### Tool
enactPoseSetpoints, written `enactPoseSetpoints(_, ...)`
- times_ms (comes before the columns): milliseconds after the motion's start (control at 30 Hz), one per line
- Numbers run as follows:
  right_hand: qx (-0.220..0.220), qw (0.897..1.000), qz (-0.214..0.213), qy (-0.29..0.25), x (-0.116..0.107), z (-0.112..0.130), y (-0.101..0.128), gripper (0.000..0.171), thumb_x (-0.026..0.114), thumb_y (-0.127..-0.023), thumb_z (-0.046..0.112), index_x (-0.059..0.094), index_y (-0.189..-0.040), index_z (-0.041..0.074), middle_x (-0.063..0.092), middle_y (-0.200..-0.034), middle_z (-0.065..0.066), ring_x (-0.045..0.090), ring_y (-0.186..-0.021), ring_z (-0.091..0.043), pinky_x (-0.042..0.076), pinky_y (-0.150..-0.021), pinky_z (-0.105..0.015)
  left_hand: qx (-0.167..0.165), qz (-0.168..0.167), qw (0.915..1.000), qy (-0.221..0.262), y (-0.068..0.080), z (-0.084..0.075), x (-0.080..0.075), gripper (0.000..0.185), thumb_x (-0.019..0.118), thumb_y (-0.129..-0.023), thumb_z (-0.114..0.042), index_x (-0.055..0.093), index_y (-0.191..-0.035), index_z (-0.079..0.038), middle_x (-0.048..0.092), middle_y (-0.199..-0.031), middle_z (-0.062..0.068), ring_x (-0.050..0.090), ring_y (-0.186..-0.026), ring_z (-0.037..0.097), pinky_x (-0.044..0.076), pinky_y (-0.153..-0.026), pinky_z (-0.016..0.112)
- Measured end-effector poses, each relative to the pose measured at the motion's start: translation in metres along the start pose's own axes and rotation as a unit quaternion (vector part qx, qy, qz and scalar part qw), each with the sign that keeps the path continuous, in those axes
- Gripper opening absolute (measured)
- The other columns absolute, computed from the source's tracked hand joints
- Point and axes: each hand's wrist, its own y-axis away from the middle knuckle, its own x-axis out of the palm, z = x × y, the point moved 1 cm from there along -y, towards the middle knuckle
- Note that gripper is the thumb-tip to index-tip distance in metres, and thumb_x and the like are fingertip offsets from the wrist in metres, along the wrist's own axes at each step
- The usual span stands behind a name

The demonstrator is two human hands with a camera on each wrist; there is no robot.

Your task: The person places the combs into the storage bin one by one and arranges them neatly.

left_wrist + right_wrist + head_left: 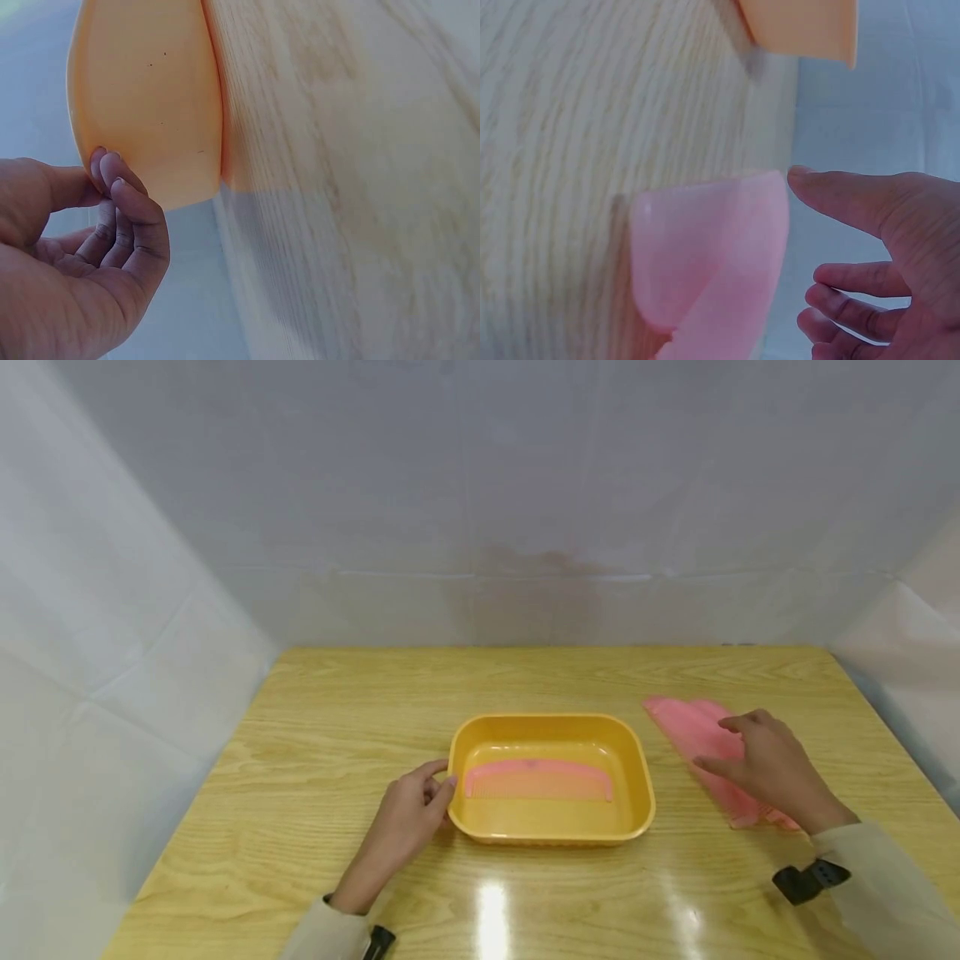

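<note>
A yellow plastic tray [551,837] stands on the wooden table, with a pink comb [538,767] lying flat inside it. My left hand [412,806] pinches the tray's left rim between thumb and fingers; the left wrist view shows this hand [97,255] at the tray's wall [150,97]. To the right of the tray lies a smooth pink pile [697,731] with a toothed-looking edge; its exact kind is unclear. Over this pile hovers my right hand [772,768], thumb and fingers apart. In the right wrist view nothing is between its fingers, and the pile [712,247] sits beside the thumb.
The wooden table [360,710] has a pale grain and a glossy reflection near its front. White sheeting [465,527] hangs behind it and along both sides. Dark straps [810,881] sit around both wrists.
</note>
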Motion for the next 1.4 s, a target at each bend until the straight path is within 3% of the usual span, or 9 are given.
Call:
enactPoseSetpoints(433,0.051,0.999,0.013,0.002,0.006,-0.022,0.01,0.086,0.084,-0.081,0.043,0.053,-0.124,-0.025,0.051,-0.119,-0.045,0.045,-0.109,-0.058,0.038,-0.089,-0.07,-0.001,0.001,1.0,0.001,0.0,0.0,0.0,0.038,0.058,-0.104,-0.014,0.058,-0.138,0.005,0.061,-0.069,-0.003,0.061,-0.06,0.023,0.042,-0.047,0.024)
enactPoseSetpoints(567,0.054,0.998,0.01,0.005,0.009,-0.025,0.012,0.087,0.083,-0.082,0.044,0.053,-0.124,-0.026,0.051,-0.119,-0.047,0.046,-0.108,-0.059,0.038,-0.089,-0.071,0.001,0.003,1.0,0.003,0.001,0.0,0.0,0.039,0.058,-0.105,-0.015,0.058,-0.138,0.004,0.061,-0.069,-0.002,0.06,-0.059,0.02,0.042,-0.047,0.025)
enactPoseSetpoints(900,0.051,0.999,0.008,-0.008,0.012,-0.028,0.013,0.081,0.081,-0.085,0.04,0.053,-0.122,-0.027,0.051,-0.116,-0.046,0.05,-0.102,-0.056,0.043,-0.083,-0.066,-0.001,0.003,1.0,0.003,0.001,0.0,0.0,0.039,0.058,-0.105,-0.016,0.058,-0.138,0.004,0.06,-0.069,-0.001,0.055,-0.056,0.014,0.041,-0.047,0.025)
enactPoseSetpoints(1400,0.055,0.998,0.008,-0.012,0.011,-0.029,0.013,0.076,0.079,-0.087,0.037,0.054,-0.121,-0.026,0.054,-0.114,-0.044,0.053,-0.101,-0.055,0.044,-0.084,-0.066,-0.005,0.002,1.0,0.006,0.0,0.0,0.0,0.039,0.057,-0.105,-0.017,0.058,-0.138,0.003,0.061,-0.07,-0.001,0.06,-0.06,0.019,0.043,-0.047,0.026)
